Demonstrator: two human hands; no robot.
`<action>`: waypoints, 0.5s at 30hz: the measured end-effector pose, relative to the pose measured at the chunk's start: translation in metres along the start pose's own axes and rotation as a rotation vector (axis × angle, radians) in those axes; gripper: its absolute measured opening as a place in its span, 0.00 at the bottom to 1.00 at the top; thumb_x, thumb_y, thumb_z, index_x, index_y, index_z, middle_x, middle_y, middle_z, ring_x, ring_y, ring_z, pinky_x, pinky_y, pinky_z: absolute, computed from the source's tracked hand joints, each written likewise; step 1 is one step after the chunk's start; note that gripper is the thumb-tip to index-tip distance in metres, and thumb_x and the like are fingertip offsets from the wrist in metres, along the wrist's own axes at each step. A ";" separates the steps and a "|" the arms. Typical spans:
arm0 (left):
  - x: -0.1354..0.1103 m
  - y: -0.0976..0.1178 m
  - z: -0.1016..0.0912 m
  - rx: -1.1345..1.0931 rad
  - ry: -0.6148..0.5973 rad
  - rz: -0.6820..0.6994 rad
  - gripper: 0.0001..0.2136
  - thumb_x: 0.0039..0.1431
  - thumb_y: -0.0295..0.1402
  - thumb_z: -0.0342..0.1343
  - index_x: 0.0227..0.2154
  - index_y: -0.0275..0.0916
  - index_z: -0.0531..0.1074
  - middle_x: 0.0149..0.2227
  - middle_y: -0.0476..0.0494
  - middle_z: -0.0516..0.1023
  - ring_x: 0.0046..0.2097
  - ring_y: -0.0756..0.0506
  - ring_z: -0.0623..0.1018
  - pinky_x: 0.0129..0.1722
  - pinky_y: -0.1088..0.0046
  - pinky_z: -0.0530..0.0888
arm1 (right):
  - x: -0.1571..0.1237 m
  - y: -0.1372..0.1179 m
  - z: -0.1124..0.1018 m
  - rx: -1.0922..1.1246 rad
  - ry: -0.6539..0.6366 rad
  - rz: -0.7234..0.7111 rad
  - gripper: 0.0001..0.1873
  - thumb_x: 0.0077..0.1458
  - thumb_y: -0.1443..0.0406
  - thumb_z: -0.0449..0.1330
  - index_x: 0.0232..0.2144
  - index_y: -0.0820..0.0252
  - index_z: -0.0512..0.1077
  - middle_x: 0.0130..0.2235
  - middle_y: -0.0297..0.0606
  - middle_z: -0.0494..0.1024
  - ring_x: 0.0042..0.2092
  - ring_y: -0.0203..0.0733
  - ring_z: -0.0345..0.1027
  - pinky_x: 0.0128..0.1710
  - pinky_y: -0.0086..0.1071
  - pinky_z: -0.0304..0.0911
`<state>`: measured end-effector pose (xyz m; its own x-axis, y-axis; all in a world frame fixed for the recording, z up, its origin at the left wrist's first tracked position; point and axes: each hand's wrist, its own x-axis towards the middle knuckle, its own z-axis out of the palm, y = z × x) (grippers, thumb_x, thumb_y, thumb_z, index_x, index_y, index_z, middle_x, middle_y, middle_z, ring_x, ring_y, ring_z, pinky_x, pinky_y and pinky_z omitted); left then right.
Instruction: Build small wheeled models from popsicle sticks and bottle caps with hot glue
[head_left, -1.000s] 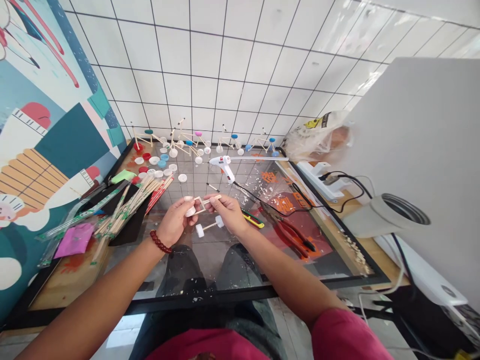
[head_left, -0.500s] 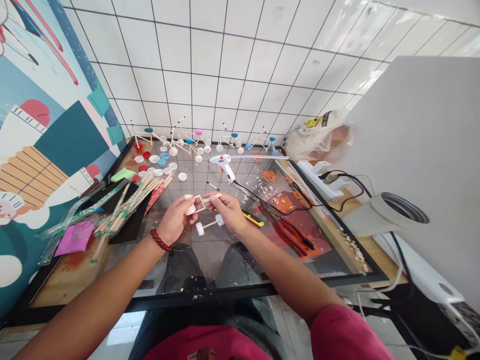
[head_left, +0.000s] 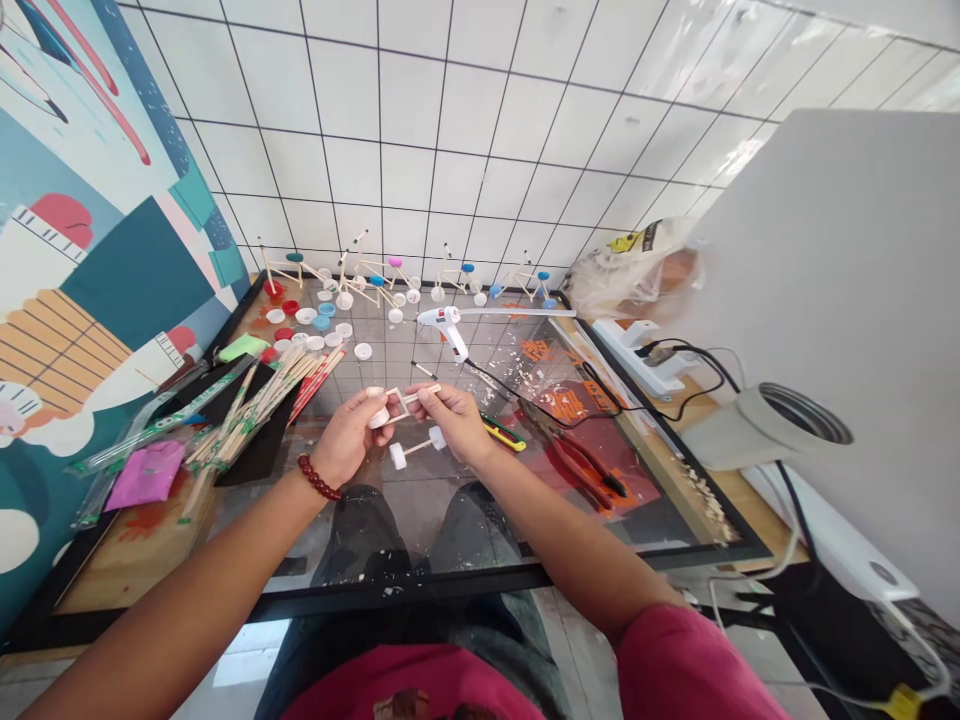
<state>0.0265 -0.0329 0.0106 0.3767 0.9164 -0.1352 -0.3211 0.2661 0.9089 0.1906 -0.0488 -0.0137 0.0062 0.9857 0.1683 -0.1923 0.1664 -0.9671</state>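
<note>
View slightly shifted, 2 hands point(head_left: 350, 436) hover above tabletop point(head_left: 426, 500) (tiled wall point(head_left: 409, 110) behind).

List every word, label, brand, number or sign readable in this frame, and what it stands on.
No text can be read.
Plastic bag: dark and yellow print, too blurred.
Wrapped sticks: green marks, too small.
Red wrappers: pale marks, too small.
Table: orange marks, unclear whether writing.

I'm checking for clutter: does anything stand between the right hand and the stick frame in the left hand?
Nothing visible does. The right hand pinches a pale stick at the stick frame; whether the two are joined is unclear. The white-ended stick lies on the table, not between them.
</note>
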 end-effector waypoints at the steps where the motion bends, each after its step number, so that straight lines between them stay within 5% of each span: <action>1: 0.000 0.000 0.000 0.000 0.001 -0.001 0.11 0.50 0.38 0.63 0.29 0.34 0.73 0.28 0.48 0.72 0.22 0.53 0.70 0.19 0.78 0.63 | 0.000 0.000 0.000 0.001 0.001 0.000 0.21 0.51 0.49 0.64 0.36 0.59 0.80 0.28 0.34 0.77 0.29 0.33 0.66 0.32 0.29 0.65; 15: 0.000 0.001 0.000 -0.007 -0.014 0.001 0.11 0.50 0.38 0.63 0.29 0.34 0.72 0.28 0.48 0.72 0.22 0.54 0.70 0.19 0.78 0.63 | -0.001 -0.003 0.002 -0.009 0.010 0.001 0.22 0.50 0.48 0.64 0.36 0.59 0.80 0.28 0.35 0.76 0.29 0.33 0.66 0.32 0.29 0.65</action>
<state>0.0264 -0.0330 0.0112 0.3887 0.9124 -0.1283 -0.3278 0.2671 0.9062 0.1897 -0.0504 -0.0102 0.0160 0.9861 0.1651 -0.1838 0.1653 -0.9690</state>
